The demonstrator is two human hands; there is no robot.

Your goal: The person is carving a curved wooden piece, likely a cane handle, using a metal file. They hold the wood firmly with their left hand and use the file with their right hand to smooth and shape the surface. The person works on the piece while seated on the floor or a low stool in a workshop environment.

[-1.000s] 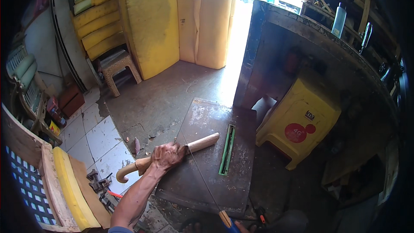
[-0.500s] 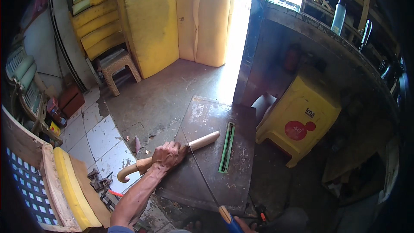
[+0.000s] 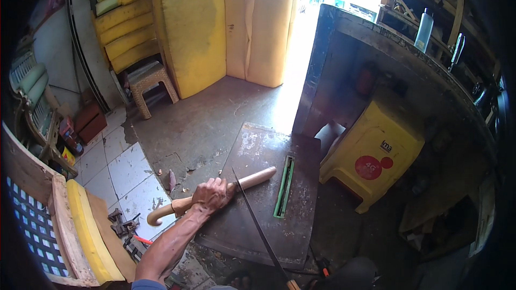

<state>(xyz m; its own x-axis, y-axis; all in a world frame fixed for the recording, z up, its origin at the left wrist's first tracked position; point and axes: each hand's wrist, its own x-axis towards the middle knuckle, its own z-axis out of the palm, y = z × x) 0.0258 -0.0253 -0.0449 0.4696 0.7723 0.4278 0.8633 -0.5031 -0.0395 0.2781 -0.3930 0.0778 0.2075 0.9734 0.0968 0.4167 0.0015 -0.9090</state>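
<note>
Left hand [image 3: 210, 193] wrapped firmly round the hook-ended wooden piece [image 3: 257, 178], pinning it slantwise on the tabletop [image 3: 290, 244]; hook overhangs the left edge. Right hand out of frame, can't tell its grip; only the front of the saw handle [image 3: 292, 285] shows at the bottom. Saw blade [image 3: 260, 232] crosses the wood just beside the left knuckles. Progress: blade is at the wood, no cut-off piece visible, so I'd call the cut unfinished; depth can't be made out. Green slotted strip [image 3: 284, 187] lies near the right edge, clear of the blade; knuckles are the tight spot. Yellow stool [image 3: 376, 153] stands beyond the right edge, clamp [image 3: 123, 224] on floor off the left.
</note>
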